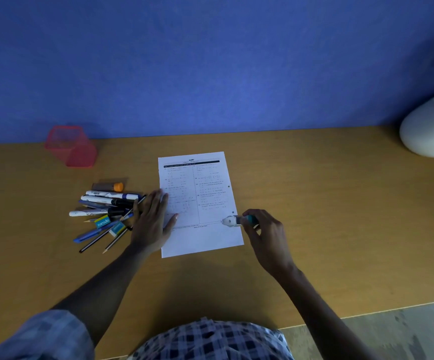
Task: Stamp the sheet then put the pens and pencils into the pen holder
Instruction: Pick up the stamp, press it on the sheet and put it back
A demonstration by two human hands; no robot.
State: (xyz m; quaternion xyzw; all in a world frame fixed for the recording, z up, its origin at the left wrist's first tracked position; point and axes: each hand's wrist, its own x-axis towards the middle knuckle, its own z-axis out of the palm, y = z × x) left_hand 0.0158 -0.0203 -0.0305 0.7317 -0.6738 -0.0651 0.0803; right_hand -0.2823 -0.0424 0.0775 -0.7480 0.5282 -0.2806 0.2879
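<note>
A printed white sheet (pixel 205 229) lies on the wooden desk (pixel 314 216) in the middle. My left hand (pixel 152 224) rests flat on the sheet's left edge, fingers spread. My right hand (pixel 265 237) grips a white and teal stamp (pixel 234 220), tilted, with its white end over the sheet's right edge. A pile of pens and pencils (pixel 106 206) lies left of the sheet, touching my left hand. The red mesh pen holder (pixel 71 146) stands at the back left by the wall.
Two erasers (pixel 102 221) and an orange-capped tube (pixel 109 187) lie in the pile. A white plant pot (pixel 429 126) stands at the far right. The blue wall (pixel 210 61) borders the desk's back; the desk's front edge (pixel 392 310) runs at the lower right.
</note>
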